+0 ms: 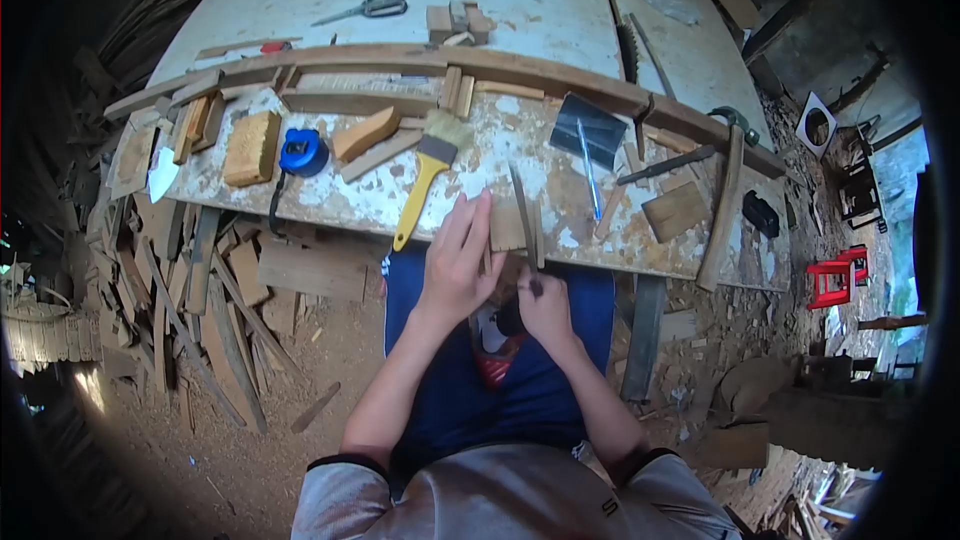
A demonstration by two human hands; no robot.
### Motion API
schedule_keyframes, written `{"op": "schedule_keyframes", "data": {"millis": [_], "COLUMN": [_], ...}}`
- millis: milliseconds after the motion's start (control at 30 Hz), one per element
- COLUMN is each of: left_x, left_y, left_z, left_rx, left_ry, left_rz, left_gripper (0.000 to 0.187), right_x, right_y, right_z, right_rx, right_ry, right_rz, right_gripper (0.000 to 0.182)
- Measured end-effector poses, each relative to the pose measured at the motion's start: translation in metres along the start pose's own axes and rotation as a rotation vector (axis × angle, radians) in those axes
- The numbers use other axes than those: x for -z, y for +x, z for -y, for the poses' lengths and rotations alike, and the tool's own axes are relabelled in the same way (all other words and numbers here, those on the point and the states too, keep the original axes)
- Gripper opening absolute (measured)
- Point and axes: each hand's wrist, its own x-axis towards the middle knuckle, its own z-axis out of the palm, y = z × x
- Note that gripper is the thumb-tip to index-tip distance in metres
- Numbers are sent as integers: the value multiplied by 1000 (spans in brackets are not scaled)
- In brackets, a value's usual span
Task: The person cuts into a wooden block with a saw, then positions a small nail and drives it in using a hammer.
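My left hand (458,258) lies at the bench's front edge, fingers stretched out beside a small wood block (507,228). The thumb reaches below the block's lower left corner. My right hand (545,306) is closed around the dark handle of a narrow dark-bladed tool (521,202), whose blade points up and away along the block's right side. A thin wood strip (537,230) stands just right of the blade. To the left of my left hand lies a paintbrush (425,185) with a yellow handle, its handle end over the bench edge.
The worn workbench (350,202) carries a blue tape measure (303,152), wood blocks, a pen (588,170) on a dark square plate (590,130), and a hammer (727,190). Scissors (375,6) lie behind a long wooden rail (400,60). Scrap wood (230,330) is heaped on the left floor.
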Motion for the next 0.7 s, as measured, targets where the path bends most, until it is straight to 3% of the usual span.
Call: {"op": "schedule_keyframes", "data": {"millis": [67,167,233,367,500,633,700], "left_x": [-2,-4,0,0,1,-1,-7], "left_y": [-2,-7,1,4,9,17,19], "left_z": [1,-5,-5,-9,-15,-24,-23], "left_rx": [5,17,6,83,158,188,309], "left_ry": [1,18,17,5,30,46,-28], "left_rz": [-12,-22,-33,-21,-22,-41,-39], "left_gripper": [91,90,88,91,91,90,97], "right_x": [-5,17,3,2,39,77,96], "right_y": [-9,1,-3,-59,-97,-104,-98], "right_z": [-32,29,6,-41,-12,27,46], "right_rx": [-66,-54,-62,-110,-292,-258,-222], "right_ry": [-44,47,54,27,215,366,465], "right_rz": [64,46,43,24,157,90,12], "right_gripper": [41,35,34,50,45,28,19]}}
